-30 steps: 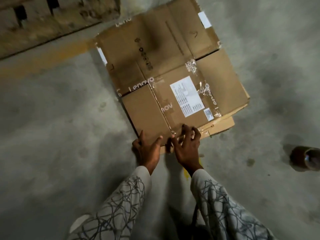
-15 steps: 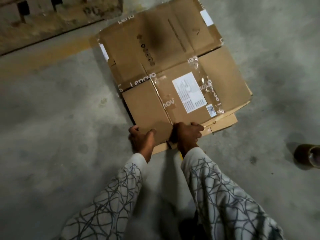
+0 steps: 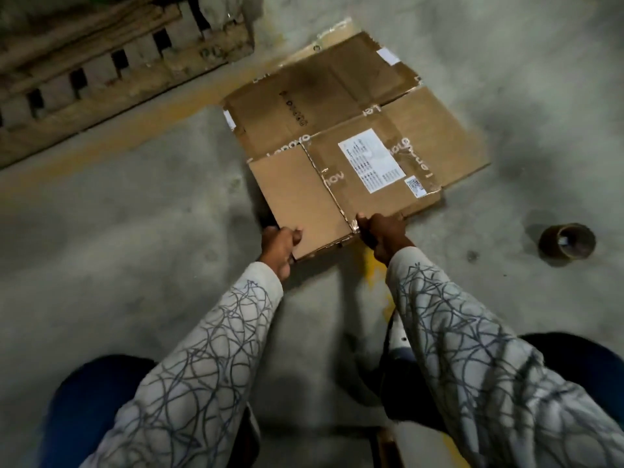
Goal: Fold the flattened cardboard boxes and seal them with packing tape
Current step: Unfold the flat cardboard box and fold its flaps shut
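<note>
On the concrete floor (image 3: 118, 231) ahead of me lies the flattened brown box (image 3: 297, 194), creased, with a white label (image 3: 371, 160) stuck on top. My left hand (image 3: 278, 246) curls round its near corner, my right hand (image 3: 385, 233) round the near edge at the seam. Half a second ago they sat closer together.

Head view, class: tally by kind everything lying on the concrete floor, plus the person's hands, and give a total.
flattened cardboard box: 1
tape roll: 1
wooden pallet: 1
hands: 2, the left hand and the right hand, each gripping the box's near edge
total: 5
</note>
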`<state>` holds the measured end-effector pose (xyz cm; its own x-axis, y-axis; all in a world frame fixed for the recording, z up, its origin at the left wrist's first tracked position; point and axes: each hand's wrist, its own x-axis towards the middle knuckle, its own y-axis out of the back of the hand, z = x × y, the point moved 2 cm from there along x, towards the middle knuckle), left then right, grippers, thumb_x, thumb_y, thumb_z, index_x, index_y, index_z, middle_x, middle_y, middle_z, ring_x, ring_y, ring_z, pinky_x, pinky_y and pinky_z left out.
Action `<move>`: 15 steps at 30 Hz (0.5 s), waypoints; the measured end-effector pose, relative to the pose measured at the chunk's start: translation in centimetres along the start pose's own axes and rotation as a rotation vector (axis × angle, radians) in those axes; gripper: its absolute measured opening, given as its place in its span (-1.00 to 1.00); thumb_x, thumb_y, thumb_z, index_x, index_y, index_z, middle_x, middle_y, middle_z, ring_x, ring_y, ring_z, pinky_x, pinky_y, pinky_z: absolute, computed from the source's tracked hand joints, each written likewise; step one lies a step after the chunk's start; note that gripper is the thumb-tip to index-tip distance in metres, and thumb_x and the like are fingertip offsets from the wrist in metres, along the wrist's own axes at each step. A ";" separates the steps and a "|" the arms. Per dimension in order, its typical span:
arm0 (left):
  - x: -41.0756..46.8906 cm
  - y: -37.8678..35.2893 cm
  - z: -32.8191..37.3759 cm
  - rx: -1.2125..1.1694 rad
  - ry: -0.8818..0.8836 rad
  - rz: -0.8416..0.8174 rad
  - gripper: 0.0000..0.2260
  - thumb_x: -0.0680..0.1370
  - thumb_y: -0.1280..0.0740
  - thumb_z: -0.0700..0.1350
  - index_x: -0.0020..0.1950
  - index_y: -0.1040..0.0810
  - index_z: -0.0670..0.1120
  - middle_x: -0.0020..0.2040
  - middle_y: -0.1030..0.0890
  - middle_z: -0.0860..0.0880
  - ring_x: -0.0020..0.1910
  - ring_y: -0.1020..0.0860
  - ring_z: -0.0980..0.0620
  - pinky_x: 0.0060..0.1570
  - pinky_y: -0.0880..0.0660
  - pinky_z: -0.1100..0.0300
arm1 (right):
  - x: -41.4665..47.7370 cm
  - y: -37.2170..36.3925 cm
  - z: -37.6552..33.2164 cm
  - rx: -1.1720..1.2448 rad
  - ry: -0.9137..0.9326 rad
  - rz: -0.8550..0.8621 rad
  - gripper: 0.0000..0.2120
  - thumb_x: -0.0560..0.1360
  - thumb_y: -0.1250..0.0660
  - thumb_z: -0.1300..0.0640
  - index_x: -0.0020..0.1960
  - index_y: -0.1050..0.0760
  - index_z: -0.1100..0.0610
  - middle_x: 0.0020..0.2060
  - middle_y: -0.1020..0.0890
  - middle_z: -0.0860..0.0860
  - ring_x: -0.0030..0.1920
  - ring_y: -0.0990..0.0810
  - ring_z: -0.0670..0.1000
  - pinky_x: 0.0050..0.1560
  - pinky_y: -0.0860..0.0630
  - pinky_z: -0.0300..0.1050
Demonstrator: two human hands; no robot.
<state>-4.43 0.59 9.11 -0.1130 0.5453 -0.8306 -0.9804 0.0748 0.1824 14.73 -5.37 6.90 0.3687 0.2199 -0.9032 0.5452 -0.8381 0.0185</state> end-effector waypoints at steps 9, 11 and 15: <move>-13.5 7.0 -1.5 0.141 -0.243 0.166 -0.82 0.41 -0.36 -0.27 -0.03 -0.45 -0.11 -0.04 -0.65 -0.14 -0.12 -0.67 -0.12 -0.18 -0.66 -0.13 | -12.3 5.8 7.8 -0.290 -0.150 -0.199 -0.90 0.55 -0.42 0.14 -0.08 -0.54 0.14 -0.35 -0.57 0.05 -0.42 -0.50 -0.01 -0.42 -0.43 -0.17; -17.2 8.6 -1.3 0.289 -0.362 0.221 -0.78 0.38 -0.40 -0.19 -0.04 -0.44 -0.05 -0.08 -0.65 -0.04 -0.13 -0.63 -0.07 -0.13 -0.64 -0.01 | -14.9 7.3 9.8 -0.421 -0.129 -0.274 -0.80 0.55 -0.42 0.07 -0.20 -0.55 0.14 -0.36 -0.57 0.09 -0.42 -0.51 0.03 -0.35 -0.42 -0.14; -25.3 10.6 -3.0 0.643 -0.644 0.279 -0.71 0.51 -0.39 -0.13 0.19 -0.40 -0.05 0.10 -0.64 -0.06 -0.01 -0.59 -0.09 -0.04 -0.45 0.17 | -20.1 9.5 11.5 -0.769 0.219 -0.264 -0.72 0.53 -0.38 -0.10 -0.18 -0.60 0.11 -0.26 -0.69 0.11 -0.33 -0.63 0.09 -0.27 -0.56 -0.03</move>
<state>-12.49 -14.89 30.48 -0.0305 0.9538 -0.2988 -0.6328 0.2129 0.7444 3.82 -23.49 20.32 0.2516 0.5190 -0.8169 0.9658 -0.1896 0.1770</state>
